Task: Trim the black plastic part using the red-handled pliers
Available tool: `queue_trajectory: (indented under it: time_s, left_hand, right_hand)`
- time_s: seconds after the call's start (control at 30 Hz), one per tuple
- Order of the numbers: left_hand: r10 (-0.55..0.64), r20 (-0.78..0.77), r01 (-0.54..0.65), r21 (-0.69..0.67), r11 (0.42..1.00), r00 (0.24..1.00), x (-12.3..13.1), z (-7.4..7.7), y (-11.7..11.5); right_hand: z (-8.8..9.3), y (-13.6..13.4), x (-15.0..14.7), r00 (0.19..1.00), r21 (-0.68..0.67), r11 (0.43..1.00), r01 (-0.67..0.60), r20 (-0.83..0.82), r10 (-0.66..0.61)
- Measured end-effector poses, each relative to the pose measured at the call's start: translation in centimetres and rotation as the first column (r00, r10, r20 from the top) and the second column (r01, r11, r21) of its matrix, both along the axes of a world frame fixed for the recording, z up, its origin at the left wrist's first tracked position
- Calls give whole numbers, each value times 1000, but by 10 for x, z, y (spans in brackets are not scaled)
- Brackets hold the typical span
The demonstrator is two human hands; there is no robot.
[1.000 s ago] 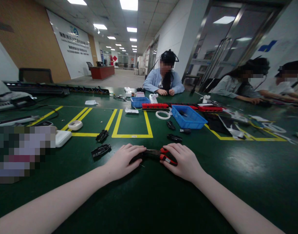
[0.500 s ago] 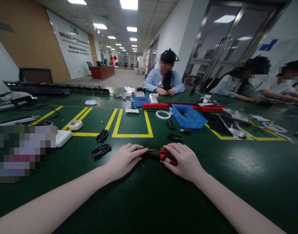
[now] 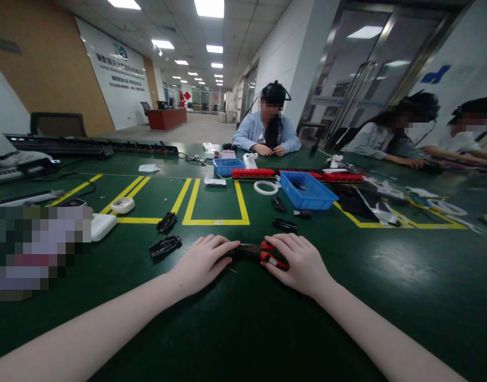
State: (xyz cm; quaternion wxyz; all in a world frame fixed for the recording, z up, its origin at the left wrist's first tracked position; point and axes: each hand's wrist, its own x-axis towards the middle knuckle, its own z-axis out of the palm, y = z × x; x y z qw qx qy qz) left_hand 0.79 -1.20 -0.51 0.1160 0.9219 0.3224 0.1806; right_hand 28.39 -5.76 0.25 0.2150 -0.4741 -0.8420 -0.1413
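Observation:
My right hand (image 3: 297,260) is closed on the red-and-black handles of a pair of pliers (image 3: 247,248), whose dark jaws point left. At the tip of those jaws is my left hand (image 3: 206,260), its thumb and fingers bent together. Something small and dark shows between them, but I cannot make out what it is. A thin light sliver (image 3: 232,270) lies on the green table just below the left fingertips. Left of that hand are two black plastic shell pieces, a nearer one (image 3: 165,246) and a farther one (image 3: 166,222).
Beyond my right hand lie black parts (image 3: 285,225) and a blue bin (image 3: 307,193). A white ring (image 3: 266,187), red strips (image 3: 253,173) and a smaller blue bin (image 3: 228,167) are farther back. At left are a tape roll (image 3: 123,205) and a white box (image 3: 103,227). People sit opposite and at right.
The view has shifted very slightly. Both hands and the pliers keep nearly the same place and pose.

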Motion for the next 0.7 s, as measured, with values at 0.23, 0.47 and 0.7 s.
queue_trajectory:
  time_s: [0.23, 0.47, 0.7]
  left_hand:
    - [73, -42, -71, 44, 996, 996, 0, 4, -4]
    - [64, -84, -63, 18, 998, 994, 0, 5, -5]
    - [85, -100, -83, 30, 996, 991, 2, 5, -7]
  right_hand:
    - [0, 1, 0, 1000, 24, 1000, -9, -3, 9]
    - [2, 1, -1, 1000, 12, 1000, -11, -6, 11]
    - [1, 2, 0, 1000, 11, 1000, -22, -11, 22]
